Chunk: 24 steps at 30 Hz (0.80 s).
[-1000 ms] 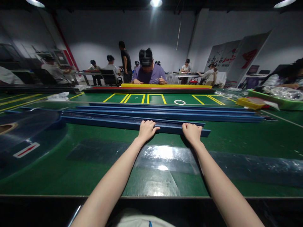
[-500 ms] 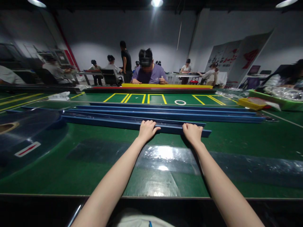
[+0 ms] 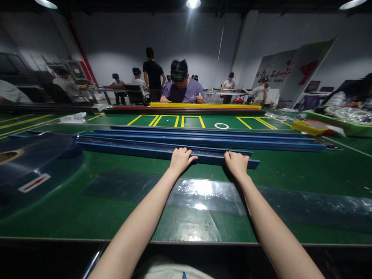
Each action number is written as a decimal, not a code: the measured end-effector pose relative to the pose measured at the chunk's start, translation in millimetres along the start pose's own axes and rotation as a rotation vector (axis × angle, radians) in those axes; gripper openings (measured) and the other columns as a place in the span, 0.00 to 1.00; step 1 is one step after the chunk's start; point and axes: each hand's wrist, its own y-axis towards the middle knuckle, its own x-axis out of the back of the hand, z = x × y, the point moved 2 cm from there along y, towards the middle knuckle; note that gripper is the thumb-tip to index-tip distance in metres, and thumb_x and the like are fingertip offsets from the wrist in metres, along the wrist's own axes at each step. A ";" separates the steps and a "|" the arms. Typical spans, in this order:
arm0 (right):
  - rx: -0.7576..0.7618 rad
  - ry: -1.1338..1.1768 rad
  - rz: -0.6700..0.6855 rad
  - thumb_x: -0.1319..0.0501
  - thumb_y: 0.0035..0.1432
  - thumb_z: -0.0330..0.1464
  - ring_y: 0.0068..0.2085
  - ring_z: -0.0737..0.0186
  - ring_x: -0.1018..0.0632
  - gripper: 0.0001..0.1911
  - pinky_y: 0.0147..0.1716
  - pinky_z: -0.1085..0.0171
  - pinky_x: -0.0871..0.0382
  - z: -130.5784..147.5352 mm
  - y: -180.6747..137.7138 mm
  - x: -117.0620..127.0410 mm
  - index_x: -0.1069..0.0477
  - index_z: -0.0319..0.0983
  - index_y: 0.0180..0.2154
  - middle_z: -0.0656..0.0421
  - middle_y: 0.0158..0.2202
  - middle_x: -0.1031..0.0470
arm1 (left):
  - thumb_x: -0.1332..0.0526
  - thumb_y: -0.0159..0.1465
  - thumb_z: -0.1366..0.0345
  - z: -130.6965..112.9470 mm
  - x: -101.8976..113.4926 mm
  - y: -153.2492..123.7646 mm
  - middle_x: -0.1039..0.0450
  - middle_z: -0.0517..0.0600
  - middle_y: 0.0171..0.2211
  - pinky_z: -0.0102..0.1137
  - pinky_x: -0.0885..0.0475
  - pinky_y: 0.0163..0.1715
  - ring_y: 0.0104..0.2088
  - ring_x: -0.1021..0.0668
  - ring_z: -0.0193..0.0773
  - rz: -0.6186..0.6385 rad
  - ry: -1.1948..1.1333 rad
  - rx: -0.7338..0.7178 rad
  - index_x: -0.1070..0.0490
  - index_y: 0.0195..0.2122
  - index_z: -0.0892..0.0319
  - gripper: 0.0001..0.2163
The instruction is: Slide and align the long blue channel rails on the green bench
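Green worktop (image 3: 290,166), long blue channels (image 3: 261,145) lying across.
My left hand (image 3: 180,159) and right hand (image 3: 236,162) both grip the nearest channel (image 3: 139,152).

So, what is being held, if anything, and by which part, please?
The nearest blue rail is held, right hand near its right end, left hand farther along it.

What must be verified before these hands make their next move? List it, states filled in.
1. Left hand on the front blue channel: ok.
2. Right hand on it, near its right end: ok.
3. Front channel parallel to the rear blue channels: not ok, angled.
4. Channel's left end free of the clear film roll: cannot tell.
5. Clear strip apart from the channel: ok.
6. Fingertip hold: cannot tell, hidden.
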 end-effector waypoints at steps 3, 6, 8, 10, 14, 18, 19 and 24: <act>0.001 0.009 -0.011 0.57 0.60 0.33 0.37 0.55 0.26 0.22 0.36 0.58 0.48 0.0 -0.1 0.0 0.25 0.37 0.31 0.49 0.33 0.23 | 0.49 0.63 0.48 0.1 -0.7 -0.2 0.28 0.54 0.34 0.34 0.42 0.35 0.37 0.28 0.44 -0.013 -0.007 0.003 0.28 0.34 0.59 0.19; 0.000 0.017 -0.006 0.56 0.60 0.33 0.37 0.54 0.26 0.22 0.37 0.58 0.48 0.0 -0.4 0.4 0.25 0.37 0.31 0.49 0.33 0.23 | 0.49 0.63 0.48 -0.2 -1.0 -0.5 0.28 0.54 0.33 0.34 0.42 0.34 0.37 0.29 0.44 -0.017 0.001 0.006 0.29 0.34 0.58 0.19; 0.001 0.017 -0.002 0.56 0.60 0.33 0.37 0.55 0.26 0.22 0.37 0.58 0.48 0.1 -0.6 0.8 0.25 0.37 0.31 0.49 0.33 0.23 | 0.50 0.63 0.48 -0.3 -1.2 -0.6 0.28 0.55 0.33 0.34 0.43 0.35 0.37 0.29 0.44 -0.010 0.004 0.011 0.29 0.34 0.59 0.19; 0.005 0.013 -0.006 0.57 0.60 0.33 0.37 0.54 0.26 0.22 0.37 0.58 0.48 0.3 -0.9 1.1 0.25 0.37 0.31 0.49 0.33 0.23 | 0.50 0.63 0.48 -0.4 -1.5 -0.7 0.28 0.55 0.33 0.34 0.43 0.35 0.37 0.29 0.44 -0.007 0.000 0.014 0.28 0.34 0.59 0.20; 0.006 0.003 -0.006 0.57 0.60 0.34 0.37 0.54 0.26 0.23 0.37 0.58 0.48 0.3 -1.1 0.7 0.25 0.36 0.31 0.48 0.33 0.23 | 0.50 0.63 0.48 -0.3 -2.8 -0.9 0.28 0.55 0.34 0.35 0.43 0.35 0.37 0.29 0.44 -0.019 0.005 0.001 0.29 0.35 0.59 0.20; 0.005 -0.002 -0.017 0.57 0.60 0.33 0.37 0.55 0.26 0.23 0.38 0.58 0.48 -0.2 -1.0 -0.6 0.25 0.36 0.30 0.48 0.34 0.23 | 0.51 0.63 0.48 0.0 -4.2 -1.1 0.28 0.55 0.34 0.35 0.43 0.35 0.37 0.29 0.45 -0.032 0.004 -0.017 0.29 0.35 0.60 0.20; 0.007 -0.002 -0.025 0.58 0.60 0.33 0.37 0.55 0.26 0.23 0.38 0.58 0.49 -0.1 -1.1 -0.9 0.26 0.36 0.30 0.48 0.34 0.23 | 0.51 0.64 0.48 0.1 -4.4 -1.1 0.28 0.55 0.34 0.35 0.43 0.35 0.37 0.29 0.45 -0.032 0.004 -0.021 0.29 0.35 0.60 0.20; 0.097 0.106 -0.096 0.57 0.60 0.32 0.38 0.57 0.28 0.19 0.39 0.59 0.48 11.4 -4.2 -4.4 0.29 0.36 0.30 0.51 0.35 0.24 | 0.52 0.64 0.48 0.5 -5.3 -1.5 0.28 0.55 0.35 0.35 0.42 0.36 0.38 0.29 0.44 -0.038 -0.001 -0.034 0.29 0.35 0.59 0.20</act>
